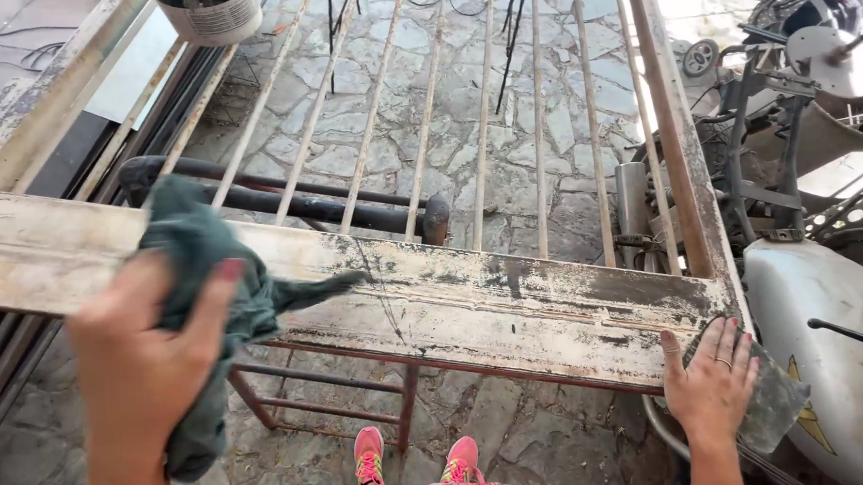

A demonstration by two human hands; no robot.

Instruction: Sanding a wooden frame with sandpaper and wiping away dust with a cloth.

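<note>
Two hands, one head view.

Item: cloth (pixel 222 281), dark green-grey. Judged soft, light and limp; it bunches and trails a loose tail toward your right. It should take a grip anywhere, best gathered in the palm as now. Location: wadded in your left hand (pixel 141 367), partly draped over the near rail (pixel 473 304) of the frame.

Item: left hand. Fingers curled together and clamped on the cloth, thumb across the top; motion blur hides finer detail.

Item: right hand (pixel 711 381). Fingers spread flat, palm down, resting on the rail's right corner. Under its fingers lies a grey sheet (pixel 778 402), possibly abrasive paper; you cannot tell the kind. Nothing is gripped.

Item: rail. Broad, flat, worn pale paint with dark bare patches. Judged stiff, heavy and rough, belonging to a large barred frame (pixel 485 124) extending beyond both hands.

Surroundings: red metal stand (pixel 321 378) below the rail, between your hands; stone paving (pixel 517 433) underneath; motorcycle tank (pixel 823 313) just right of your right hand.
</note>
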